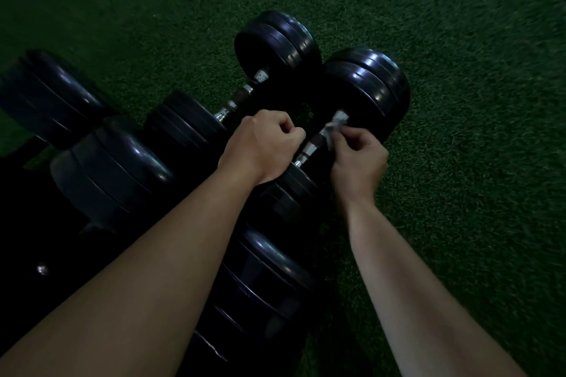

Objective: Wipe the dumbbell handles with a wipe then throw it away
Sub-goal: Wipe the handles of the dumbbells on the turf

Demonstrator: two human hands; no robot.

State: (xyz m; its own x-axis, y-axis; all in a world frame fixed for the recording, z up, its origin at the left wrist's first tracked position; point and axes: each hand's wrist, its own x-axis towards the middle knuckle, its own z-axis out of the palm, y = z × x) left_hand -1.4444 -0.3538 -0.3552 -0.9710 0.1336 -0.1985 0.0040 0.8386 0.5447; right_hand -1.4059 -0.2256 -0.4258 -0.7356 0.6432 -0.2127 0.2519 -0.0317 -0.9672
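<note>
My left hand [263, 147] is curled in a loose fist; my right hand [356, 159] is pinched closed, both forearms stretched forward.

We see black dumbbells lying on green turf [459, 101]. Our right hand [356, 159] pinches a crumpled wipe [333, 127] against the chrome handle [309, 150] of the nearest dumbbell [367, 92]. Our left hand [263, 147], fisted, rests just left of that handle. A second dumbbell [275, 40] lies beyond it.
</note>
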